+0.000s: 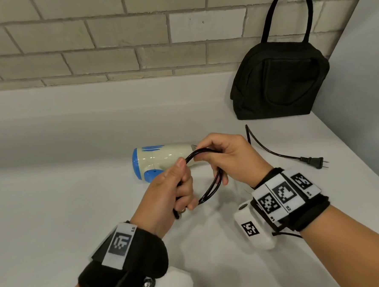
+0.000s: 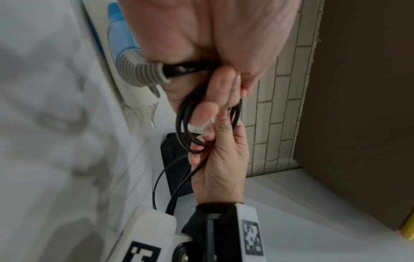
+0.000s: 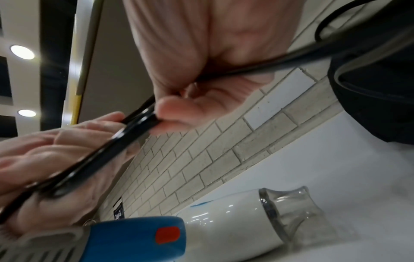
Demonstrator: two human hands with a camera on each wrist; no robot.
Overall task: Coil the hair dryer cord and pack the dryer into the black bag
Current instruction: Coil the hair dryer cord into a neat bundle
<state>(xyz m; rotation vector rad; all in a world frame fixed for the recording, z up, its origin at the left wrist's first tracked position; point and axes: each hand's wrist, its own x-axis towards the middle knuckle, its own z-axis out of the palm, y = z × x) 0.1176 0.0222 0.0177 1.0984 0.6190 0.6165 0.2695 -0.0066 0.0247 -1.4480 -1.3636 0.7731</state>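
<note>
A cream and blue hair dryer (image 1: 160,159) lies on its side on the white counter (image 1: 64,184), nozzle to the right. Its black cord (image 1: 211,186) is gathered in several loops held above the counter. My left hand (image 1: 175,188) grips the near side of the loops (image 2: 186,131). My right hand (image 1: 225,161) pinches the far side of the cord (image 3: 134,124). The loose end runs right to the plug (image 1: 314,161) lying on the counter. The black bag (image 1: 280,80) stands upright at the back right, against the brick wall, its top looks closed. The dryer (image 3: 224,230) shows below my right hand.
A grey side wall (image 1: 362,77) borders the counter on the right, just beyond the bag and plug. The tiled brick wall (image 1: 111,37) runs along the back. Bare counter stretches to the left of the dryer.
</note>
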